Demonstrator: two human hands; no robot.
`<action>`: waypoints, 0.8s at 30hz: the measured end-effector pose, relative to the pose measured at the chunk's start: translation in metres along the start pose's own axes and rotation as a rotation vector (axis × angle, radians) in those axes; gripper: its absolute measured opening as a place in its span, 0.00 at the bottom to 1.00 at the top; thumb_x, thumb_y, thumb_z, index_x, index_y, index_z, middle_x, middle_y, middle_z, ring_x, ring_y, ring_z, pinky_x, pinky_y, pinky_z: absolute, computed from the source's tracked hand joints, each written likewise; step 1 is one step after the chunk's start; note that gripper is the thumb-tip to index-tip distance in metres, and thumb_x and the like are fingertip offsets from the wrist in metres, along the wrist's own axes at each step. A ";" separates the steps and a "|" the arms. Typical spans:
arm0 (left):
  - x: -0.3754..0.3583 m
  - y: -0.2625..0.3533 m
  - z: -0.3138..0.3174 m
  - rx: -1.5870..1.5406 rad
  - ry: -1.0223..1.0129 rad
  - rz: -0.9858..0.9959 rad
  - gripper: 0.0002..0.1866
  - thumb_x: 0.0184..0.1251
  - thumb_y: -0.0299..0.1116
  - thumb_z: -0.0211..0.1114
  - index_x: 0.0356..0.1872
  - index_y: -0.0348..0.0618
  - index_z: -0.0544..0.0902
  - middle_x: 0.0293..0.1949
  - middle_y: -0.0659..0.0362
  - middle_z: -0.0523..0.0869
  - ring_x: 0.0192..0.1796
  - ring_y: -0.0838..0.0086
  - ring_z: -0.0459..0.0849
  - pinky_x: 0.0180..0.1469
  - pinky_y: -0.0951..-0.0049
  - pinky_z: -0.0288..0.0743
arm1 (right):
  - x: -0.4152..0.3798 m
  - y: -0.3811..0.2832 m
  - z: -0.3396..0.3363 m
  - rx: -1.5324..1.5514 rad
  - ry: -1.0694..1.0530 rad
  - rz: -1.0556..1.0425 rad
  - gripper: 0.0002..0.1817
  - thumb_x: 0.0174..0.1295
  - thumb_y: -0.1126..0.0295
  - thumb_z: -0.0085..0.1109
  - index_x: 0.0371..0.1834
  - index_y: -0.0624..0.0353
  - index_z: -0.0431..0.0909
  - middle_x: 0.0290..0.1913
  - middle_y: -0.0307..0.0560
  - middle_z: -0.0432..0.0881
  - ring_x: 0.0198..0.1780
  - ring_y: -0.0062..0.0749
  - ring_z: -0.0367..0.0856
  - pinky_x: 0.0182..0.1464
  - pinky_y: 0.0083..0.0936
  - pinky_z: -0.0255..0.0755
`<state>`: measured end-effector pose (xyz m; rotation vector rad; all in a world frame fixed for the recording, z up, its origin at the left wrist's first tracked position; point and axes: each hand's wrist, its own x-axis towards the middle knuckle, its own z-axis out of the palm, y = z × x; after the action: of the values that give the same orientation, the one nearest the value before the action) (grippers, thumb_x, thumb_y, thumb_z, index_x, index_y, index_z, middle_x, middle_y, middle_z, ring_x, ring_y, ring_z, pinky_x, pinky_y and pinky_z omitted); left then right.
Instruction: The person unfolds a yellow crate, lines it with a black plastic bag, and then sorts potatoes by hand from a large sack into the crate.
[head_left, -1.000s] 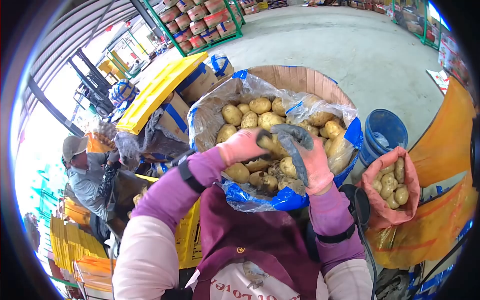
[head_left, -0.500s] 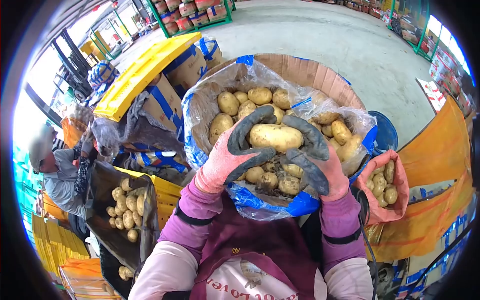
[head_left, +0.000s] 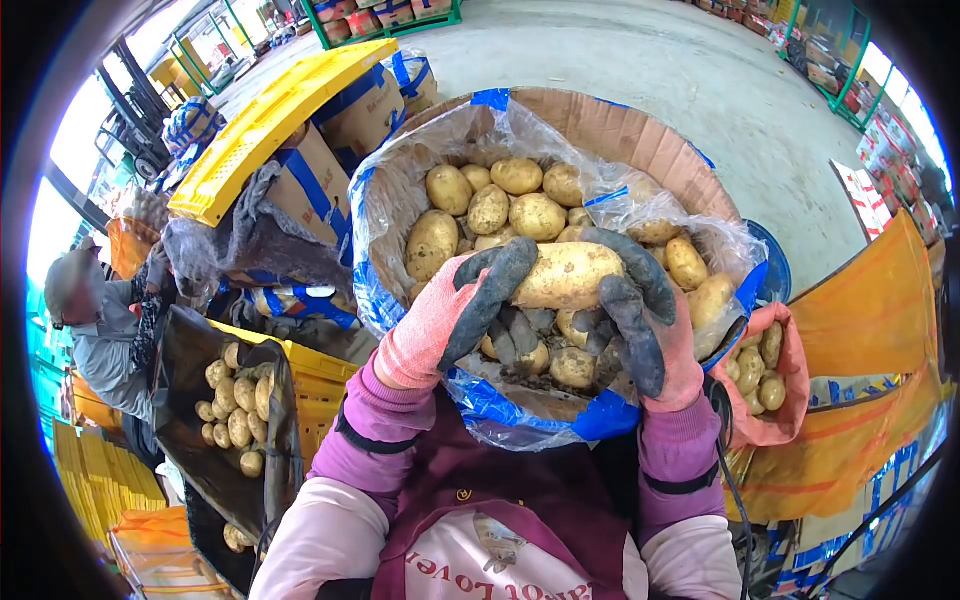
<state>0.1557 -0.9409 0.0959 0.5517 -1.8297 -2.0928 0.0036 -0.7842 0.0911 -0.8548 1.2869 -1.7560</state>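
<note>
A large oblong potato (head_left: 568, 275) with dirt specks is held up between my two gloved hands, above a plastic-lined cardboard container (head_left: 600, 412) edged with blue tape. My left hand (head_left: 450, 312) grips the potato's left end, in a pink glove with dark palm and fingers. At the other end my right hand (head_left: 655, 325), gloved alike, closes on it with fingers behind and thumb in front. More potatoes (head_left: 537, 216) lie in the container beyond and below my hands; dark soil shows among the near ones.
A pink sack (head_left: 790, 425) of potatoes stands at the right, before a blue bucket (head_left: 770, 250). On the left are a dark-lined crate (head_left: 180, 400) with potatoes, a yellow pallet (head_left: 280, 125) over boxes, and another person (head_left: 105, 335).
The potato has turned and tilted slightly, its right end higher. My left fingers have moved from above it to its left end. The view has shifted a little.
</note>
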 end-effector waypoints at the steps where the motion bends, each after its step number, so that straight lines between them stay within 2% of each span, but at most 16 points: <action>1: 0.000 0.001 0.000 -0.002 -0.016 -0.029 0.22 0.76 0.47 0.57 0.57 0.37 0.80 0.37 0.65 0.85 0.34 0.86 0.81 0.33 0.82 0.75 | 0.000 0.000 0.000 -0.018 0.027 0.023 0.25 0.68 0.63 0.62 0.66 0.60 0.72 0.41 0.38 0.81 0.31 0.16 0.79 0.28 0.16 0.72; 3: -0.001 0.000 0.001 -0.004 -0.032 -0.057 0.23 0.77 0.48 0.55 0.56 0.38 0.80 0.35 0.65 0.85 0.31 0.86 0.81 0.30 0.82 0.74 | -0.001 0.000 0.000 -0.049 0.026 0.011 0.25 0.69 0.62 0.60 0.66 0.61 0.72 0.43 0.39 0.81 0.31 0.16 0.79 0.27 0.16 0.72; 5: -0.003 -0.005 0.003 0.260 -0.057 0.381 0.24 0.77 0.49 0.54 0.56 0.37 0.81 0.33 0.65 0.85 0.24 0.85 0.80 0.25 0.83 0.72 | -0.001 0.000 -0.002 -0.080 0.024 -0.001 0.24 0.70 0.60 0.58 0.65 0.61 0.72 0.44 0.40 0.82 0.30 0.17 0.79 0.27 0.16 0.72; 6: -0.003 -0.003 0.003 0.260 -0.056 0.381 0.24 0.77 0.49 0.54 0.56 0.37 0.81 0.33 0.65 0.85 0.24 0.85 0.80 0.25 0.83 0.72 | 0.000 0.002 -0.004 0.000 0.003 0.004 0.24 0.72 0.60 0.55 0.65 0.62 0.73 0.46 0.41 0.82 0.32 0.18 0.80 0.29 0.16 0.73; 8: -0.003 0.003 0.005 0.053 -0.018 0.046 0.25 0.76 0.51 0.54 0.55 0.38 0.81 0.32 0.65 0.86 0.21 0.84 0.80 0.23 0.83 0.70 | 0.002 0.011 -0.008 0.081 -0.018 0.010 0.23 0.73 0.59 0.53 0.64 0.63 0.73 0.47 0.43 0.83 0.34 0.18 0.81 0.32 0.16 0.75; 11: 0.005 -0.014 -0.006 0.040 -0.012 0.009 0.25 0.76 0.51 0.55 0.55 0.38 0.81 0.34 0.64 0.86 0.25 0.86 0.80 0.25 0.82 0.71 | 0.007 0.032 -0.016 0.090 0.000 -0.160 0.21 0.74 0.63 0.49 0.64 0.64 0.73 0.51 0.45 0.82 0.42 0.21 0.83 0.39 0.17 0.77; 12: 0.004 -0.018 -0.009 0.040 -0.013 0.009 0.25 0.76 0.51 0.55 0.55 0.38 0.81 0.34 0.64 0.86 0.25 0.86 0.80 0.25 0.82 0.71 | 0.007 0.036 -0.020 -0.039 -0.014 -0.255 0.20 0.72 0.67 0.49 0.63 0.64 0.74 0.52 0.44 0.82 0.45 0.23 0.82 0.42 0.18 0.77; 14: 0.000 -0.020 -0.010 0.354 0.009 0.406 0.23 0.74 0.48 0.58 0.56 0.38 0.81 0.37 0.64 0.86 0.30 0.87 0.80 0.28 0.82 0.73 | 0.006 0.033 -0.022 -0.169 -0.027 -0.348 0.19 0.71 0.70 0.48 0.63 0.64 0.74 0.53 0.44 0.82 0.48 0.24 0.82 0.46 0.18 0.77; 15: 0.001 -0.018 -0.006 0.353 0.009 0.406 0.23 0.74 0.48 0.58 0.56 0.38 0.81 0.37 0.64 0.86 0.30 0.87 0.80 0.28 0.82 0.73 | 0.003 0.027 -0.022 -0.309 -0.042 -0.398 0.20 0.69 0.72 0.49 0.63 0.64 0.74 0.54 0.45 0.82 0.48 0.24 0.82 0.46 0.18 0.77; 16: 0.002 -0.008 0.005 0.250 -0.020 0.273 0.22 0.72 0.45 0.61 0.56 0.38 0.81 0.39 0.64 0.86 0.33 0.87 0.80 0.31 0.82 0.74 | 0.002 0.023 -0.023 -0.449 -0.058 -0.447 0.20 0.67 0.75 0.50 0.63 0.65 0.74 0.54 0.45 0.81 0.47 0.24 0.82 0.46 0.18 0.78; 18: -0.006 0.015 0.012 0.067 -0.051 -0.021 0.22 0.66 0.37 0.69 0.57 0.36 0.80 0.41 0.63 0.86 0.39 0.85 0.80 0.40 0.81 0.76 | 0.005 0.053 -0.043 -0.519 -0.024 -0.329 0.20 0.70 0.71 0.52 0.64 0.64 0.73 0.54 0.46 0.81 0.46 0.26 0.83 0.43 0.20 0.79; 19: -0.005 0.012 0.011 0.065 -0.044 -0.022 0.22 0.66 0.37 0.69 0.57 0.36 0.80 0.41 0.63 0.86 0.39 0.85 0.80 0.40 0.81 0.76 | 0.006 0.063 -0.049 -0.586 0.007 -0.211 0.21 0.72 0.67 0.54 0.64 0.63 0.72 0.53 0.47 0.82 0.45 0.28 0.85 0.41 0.22 0.80; 20: -0.004 0.005 0.011 0.093 0.016 0.087 0.22 0.65 0.36 0.70 0.57 0.36 0.80 0.42 0.63 0.86 0.39 0.84 0.80 0.40 0.80 0.76 | 0.006 0.049 -0.035 -0.584 -0.003 -0.210 0.21 0.72 0.67 0.54 0.64 0.63 0.72 0.53 0.47 0.82 0.45 0.28 0.85 0.41 0.22 0.80; 22: -0.003 -0.001 0.013 0.205 0.131 0.303 0.22 0.66 0.35 0.69 0.58 0.36 0.79 0.46 0.61 0.85 0.40 0.81 0.83 0.36 0.80 0.78 | 0.006 0.018 -0.004 0.088 0.084 0.022 0.21 0.72 0.62 0.55 0.62 0.63 0.74 0.49 0.47 0.83 0.40 0.24 0.85 0.35 0.20 0.78; 23: -0.009 0.003 0.012 0.212 0.151 0.301 0.22 0.66 0.35 0.69 0.58 0.36 0.79 0.46 0.61 0.85 0.40 0.81 0.83 0.36 0.80 0.78 | 0.007 0.020 -0.001 0.095 0.065 0.027 0.21 0.72 0.62 0.55 0.62 0.63 0.74 0.49 0.47 0.83 0.40 0.24 0.85 0.35 0.20 0.78; 24: -0.015 0.011 0.012 0.027 0.150 0.233 0.21 0.69 0.36 0.65 0.59 0.36 0.78 0.47 0.60 0.85 0.40 0.80 0.84 0.33 0.80 0.79 | 0.008 0.023 -0.001 0.044 0.088 -0.006 0.20 0.72 0.60 0.54 0.60 0.62 0.76 0.47 0.46 0.84 0.38 0.24 0.84 0.34 0.19 0.77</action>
<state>0.1630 -0.9249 0.1096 0.4630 -1.7482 -1.8269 0.0041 -0.7948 0.0695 -0.7646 1.2982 -1.8383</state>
